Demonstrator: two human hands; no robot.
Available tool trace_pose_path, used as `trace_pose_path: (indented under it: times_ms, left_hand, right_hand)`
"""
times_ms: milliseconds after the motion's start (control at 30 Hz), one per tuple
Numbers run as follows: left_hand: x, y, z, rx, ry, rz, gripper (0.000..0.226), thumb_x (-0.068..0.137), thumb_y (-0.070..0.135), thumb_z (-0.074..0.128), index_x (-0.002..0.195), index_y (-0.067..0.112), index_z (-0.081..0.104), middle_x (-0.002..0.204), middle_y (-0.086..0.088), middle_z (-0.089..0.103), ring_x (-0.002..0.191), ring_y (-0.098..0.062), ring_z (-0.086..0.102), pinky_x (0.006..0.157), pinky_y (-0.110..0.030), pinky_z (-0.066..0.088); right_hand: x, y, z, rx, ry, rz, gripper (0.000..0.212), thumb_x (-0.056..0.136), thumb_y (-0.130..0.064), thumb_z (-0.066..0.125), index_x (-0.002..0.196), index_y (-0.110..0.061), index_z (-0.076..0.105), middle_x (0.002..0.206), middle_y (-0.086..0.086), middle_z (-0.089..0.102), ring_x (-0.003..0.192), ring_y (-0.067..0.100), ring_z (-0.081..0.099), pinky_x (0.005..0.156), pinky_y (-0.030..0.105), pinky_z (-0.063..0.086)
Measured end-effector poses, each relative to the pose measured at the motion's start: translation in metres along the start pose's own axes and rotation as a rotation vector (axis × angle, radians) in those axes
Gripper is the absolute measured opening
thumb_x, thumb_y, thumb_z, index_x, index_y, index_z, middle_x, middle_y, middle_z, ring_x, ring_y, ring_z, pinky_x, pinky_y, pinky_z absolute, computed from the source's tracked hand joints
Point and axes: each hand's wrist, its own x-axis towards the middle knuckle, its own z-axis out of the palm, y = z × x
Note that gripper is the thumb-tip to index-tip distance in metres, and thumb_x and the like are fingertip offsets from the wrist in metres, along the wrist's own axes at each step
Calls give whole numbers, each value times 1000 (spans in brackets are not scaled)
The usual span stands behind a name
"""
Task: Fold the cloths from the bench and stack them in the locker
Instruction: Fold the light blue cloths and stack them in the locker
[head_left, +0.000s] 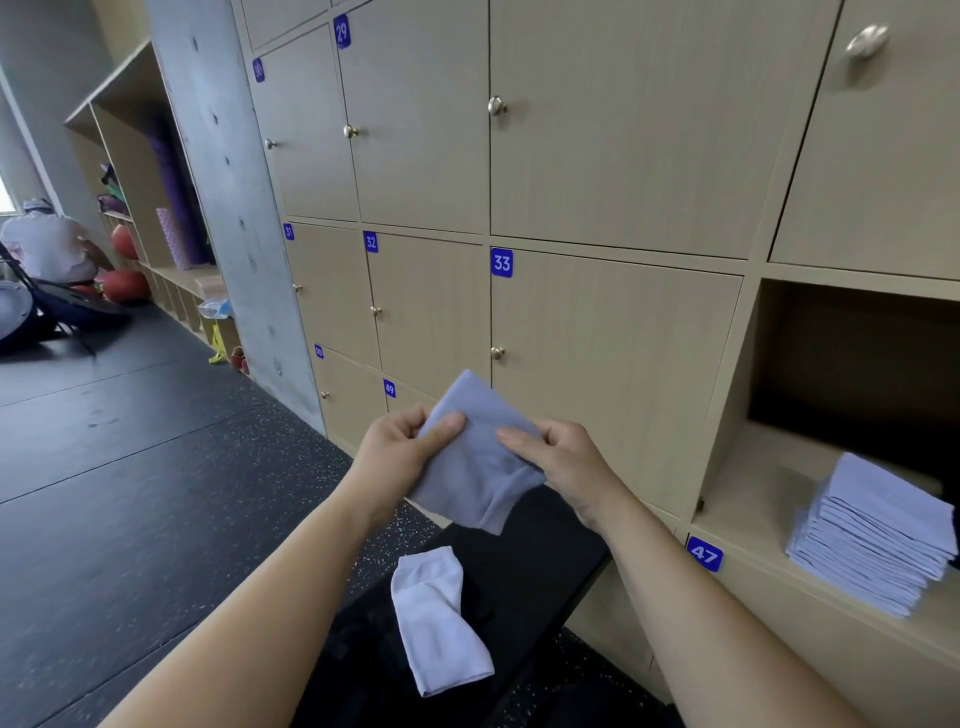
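Observation:
A pale blue cloth (475, 457), folded small, is held up in the air over the black bench (540, 561). My left hand (400, 452) pinches its left edge with thumb on top. My right hand (566, 462) pinches its right side. A white cloth (441, 618) lies crumpled on the bench below. At the right, the open locker (753, 499) holds a tall stack of folded pale blue cloths (878, 540) on its floor.
Beige locker doors with knobs and blue number tags, such as 33 (502, 262) and 47 (705, 554), fill the wall ahead. Dark rubber floor (130, 467) spreads to the left. A person (49, 244) sits far left by shelves with red balls.

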Motion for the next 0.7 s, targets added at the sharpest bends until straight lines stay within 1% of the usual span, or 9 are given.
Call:
trace_pose_path:
  times_ms: [67, 133, 233, 300, 400, 467, 533, 600, 700]
  left_hand:
    - [-1, 3, -1, -168, -25, -52, 37, 76, 34, 76, 93, 3, 65, 91, -15, 72, 75, -23, 65, 68, -32, 53]
    - [-3, 2, 0, -255, -48, -73, 36, 79, 28, 77, 101, 2, 65, 96, -15, 72, 76, -21, 68, 69, -29, 57]
    - [-6, -7, 2, -297, -59, -106, 34, 83, 27, 72, 104, 2, 66, 99, -14, 72, 80, -20, 68, 72, -29, 57]
    - [-7, -14, 3, -294, -69, -140, 27, 86, 31, 65, 98, 7, 68, 98, -12, 71, 81, -20, 65, 72, -29, 53]
    - [-8, -18, 5, -168, -56, -119, 20, 90, 36, 65, 93, 17, 69, 92, -4, 69, 80, -17, 59, 66, -23, 44]
    - [-7, -17, 11, -33, -3, -21, 17, 94, 33, 63, 106, 22, 65, 83, 3, 67, 76, -13, 57, 65, -19, 44]
    - [-4, -17, 16, 121, 57, 106, 26, 95, 27, 62, 119, 32, 56, 70, 9, 60, 68, -10, 51, 65, -20, 42]
    - [-3, -17, 17, 239, 47, 198, 23, 92, 31, 65, 109, 41, 55, 67, 6, 56, 63, -11, 47, 62, -21, 41]
    - [0, -19, 15, 388, 38, 245, 8, 84, 40, 63, 87, 36, 57, 69, -1, 55, 61, -13, 44, 59, -27, 39]
  right_hand:
    - [-4, 5, -9, -5, -17, 18, 39, 78, -39, 75, 69, -8, 52, 74, 6, 47, 74, 18, 46, 69, 30, 38]
    - [-5, 8, -12, 48, -25, 28, 48, 71, -51, 72, 77, -6, 56, 79, 9, 50, 78, 21, 49, 77, 34, 39]
    - [-7, 11, -11, 116, -32, 28, 36, 89, -35, 67, 82, 1, 63, 85, 13, 67, 83, 22, 63, 82, 32, 48]
    - [-8, 12, -12, 119, 3, 15, 27, 94, -24, 61, 77, -5, 68, 84, 11, 71, 81, 20, 67, 78, 29, 51]
    - [-10, 13, -13, 38, 46, -34, 30, 94, -20, 62, 65, -14, 65, 72, 4, 65, 70, 16, 60, 67, 27, 47]
    - [-10, 14, -13, -34, 58, -48, 40, 92, -19, 64, 53, -23, 58, 58, -6, 53, 57, 10, 48, 57, 23, 39]
    - [-9, 16, -13, -100, 79, -69, 49, 91, -18, 66, 49, -20, 41, 54, -4, 33, 54, 12, 32, 51, 23, 28]
    - [-9, 17, -14, -131, 81, -101, 46, 90, -19, 68, 58, -11, 35, 62, 5, 25, 60, 18, 25, 51, 22, 25]
    - [-9, 18, -19, -162, 79, -113, 41, 89, -18, 70, 62, -8, 40, 66, 6, 27, 63, 20, 24, 52, 16, 31]
